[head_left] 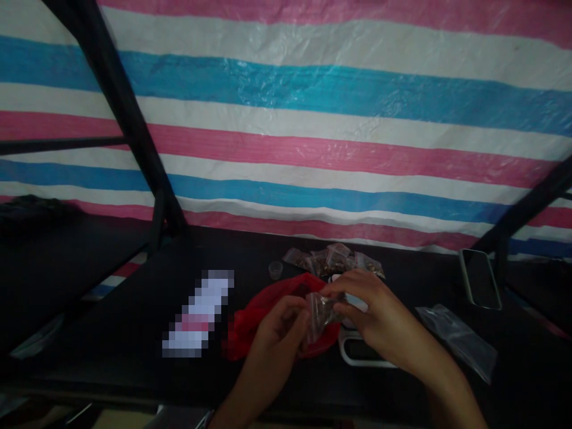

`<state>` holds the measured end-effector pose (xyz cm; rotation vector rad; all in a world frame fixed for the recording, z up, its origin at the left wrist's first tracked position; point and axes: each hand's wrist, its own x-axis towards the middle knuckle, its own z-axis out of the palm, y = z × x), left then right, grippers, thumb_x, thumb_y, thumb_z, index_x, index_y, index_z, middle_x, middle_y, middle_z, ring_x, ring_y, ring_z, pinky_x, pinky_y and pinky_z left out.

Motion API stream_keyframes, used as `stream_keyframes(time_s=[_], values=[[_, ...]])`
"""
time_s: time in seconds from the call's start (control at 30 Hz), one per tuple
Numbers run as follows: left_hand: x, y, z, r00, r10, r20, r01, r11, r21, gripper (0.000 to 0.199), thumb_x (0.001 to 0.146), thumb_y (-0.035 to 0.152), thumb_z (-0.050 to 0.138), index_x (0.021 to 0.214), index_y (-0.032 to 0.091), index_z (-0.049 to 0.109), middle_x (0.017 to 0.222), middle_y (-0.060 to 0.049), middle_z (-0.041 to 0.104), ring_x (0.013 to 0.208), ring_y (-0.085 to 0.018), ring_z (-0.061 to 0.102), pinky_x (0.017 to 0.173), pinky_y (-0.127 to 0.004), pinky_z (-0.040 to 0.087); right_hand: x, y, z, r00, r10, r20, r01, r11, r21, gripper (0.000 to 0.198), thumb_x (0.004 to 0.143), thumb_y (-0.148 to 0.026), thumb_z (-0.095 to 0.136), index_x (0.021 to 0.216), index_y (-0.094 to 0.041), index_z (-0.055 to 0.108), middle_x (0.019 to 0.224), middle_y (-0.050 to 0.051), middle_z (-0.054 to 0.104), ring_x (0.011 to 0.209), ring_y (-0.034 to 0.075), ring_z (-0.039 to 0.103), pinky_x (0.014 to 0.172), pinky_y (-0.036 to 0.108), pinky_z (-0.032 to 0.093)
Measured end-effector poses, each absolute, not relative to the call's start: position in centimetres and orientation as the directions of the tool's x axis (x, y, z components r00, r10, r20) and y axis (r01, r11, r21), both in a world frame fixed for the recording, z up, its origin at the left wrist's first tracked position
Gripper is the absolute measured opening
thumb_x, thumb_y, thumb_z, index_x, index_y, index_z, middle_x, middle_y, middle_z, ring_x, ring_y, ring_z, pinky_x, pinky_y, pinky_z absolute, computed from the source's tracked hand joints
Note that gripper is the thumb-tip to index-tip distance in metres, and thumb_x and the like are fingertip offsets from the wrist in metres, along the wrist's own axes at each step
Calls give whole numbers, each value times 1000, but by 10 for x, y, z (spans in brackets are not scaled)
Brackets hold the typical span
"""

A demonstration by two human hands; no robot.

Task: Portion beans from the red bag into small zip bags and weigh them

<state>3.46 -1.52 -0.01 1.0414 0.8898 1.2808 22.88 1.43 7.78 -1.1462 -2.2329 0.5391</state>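
Between my two hands is a small clear zip bag (320, 314) with brownish contents. My left hand (282, 329) pinches one edge of it, fingers closed. On the other side, my right hand (364, 301) grips the bag with thumb and fingers. A red plastic bag (263, 307) lies open beneath and behind my hands. Partly covered by my right hand is a white scale-like device (351, 356) with a dark display. Several filled zip bags (335, 259) are heaped at the back of the black table.
A small clear cup (276, 270) stands behind the red bag. To the left lies a pixelated flat object (199, 316). At the right are a phone (480, 279) and clear plastic bags (460, 339) on the black table (134, 357). A striped sheet (313, 137) hangs behind.
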Motion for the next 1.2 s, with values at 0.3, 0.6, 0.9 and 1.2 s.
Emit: stream_keyframes(time_s=[0.3, 0.6, 0.9, 1.2], values=[[33, -5, 8, 58, 997, 51, -439, -20, 898, 44, 75, 56, 89, 78, 17, 69, 65, 2, 62, 57, -10, 53, 56, -21, 44, 184, -11, 87, -288, 901, 325, 588, 434, -682, 8, 99, -26, 66, 104, -26, 72, 106, 4, 74, 98, 22, 69, 87, 33, 53], [37, 5, 2, 44, 999, -5, -416, 23, 909, 60, 67, 70, 88, 69, 18, 58, 58, 3, 59, 51, -9, 50, 49, -20, 38, 183, -3, 74, -250, 961, 122, 418, 221, -881, 7, 92, -18, 69, 91, -22, 74, 86, 0, 78, 77, 16, 74, 69, 25, 53], [39, 5, 10, 79, 994, 74, -361, -41, 932, 55, 72, 67, 86, 71, 19, 59, 59, 6, 53, 51, -9, 44, 49, -21, 36, 180, -3, 72, -200, 967, 159, 563, 246, -789, 18, 88, -15, 61, 71, -21, 63, 70, -1, 69, 64, 14, 62, 57, 24, 40], [41, 4, 5, 61, 969, 241, -98, -235, 967, 28, 100, 44, 59, 84, 22, 58, 82, 0, 61, 75, -16, 55, 70, -27, 47, 174, 1, 64, -91, 968, 232, 753, 220, -620, 17, 91, -16, 55, 76, -23, 54, 77, 4, 68, 68, 20, 61, 63, 30, 36]])
